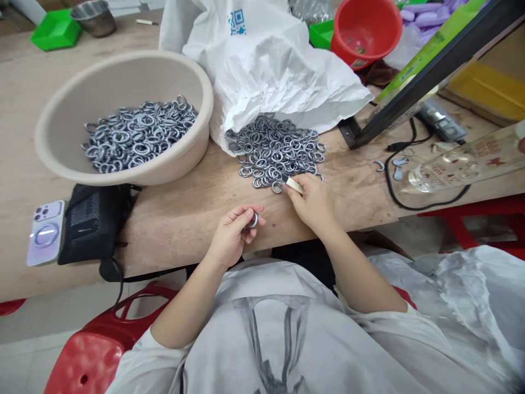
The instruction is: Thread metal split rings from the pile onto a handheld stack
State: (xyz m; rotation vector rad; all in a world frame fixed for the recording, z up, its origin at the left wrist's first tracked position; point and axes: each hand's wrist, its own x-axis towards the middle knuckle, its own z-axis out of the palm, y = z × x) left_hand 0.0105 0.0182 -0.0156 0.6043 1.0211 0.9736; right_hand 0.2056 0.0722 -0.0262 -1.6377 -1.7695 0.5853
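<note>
Handling 1 small dark-grey glossy ring (254, 220) appears to be the step in hand, w/ the ring pinched narrow btwn thumb and fingers of the L hand (233, 234), above the front edge of the pale wooden worktop (184, 221). R hand (314, 202) is closed around 1 short cream-handled tool w/ dark tip (296, 186); tip is at the near edge of the loose pile of grey rings (283, 150). Contact btwn tip and rings: can't tell.

Next move (judged): calls for a steady L pinch and careful tip control, esp. w/ loose rings so close.

Qty, approx. where noted:
- Held ring: 1 visible; others hidden in the palm, can't tell.
- Pile: 1, at the mouth of 1 white woven sack (270, 71); rings overlap, too many to count.
- Large beige round plastic basin (127, 68): 1, L of sack, w/ a second uncountable heap of grey rings (141, 134).
- Red plastic bucket (369, 27): 1, rear R.
- Green plastic containers (57, 30): 2, rear; one partly hidden.
- Silver metal bowl (95, 21): 1, rear L.
- Lilac phone (46, 232): 1, far L.
</note>
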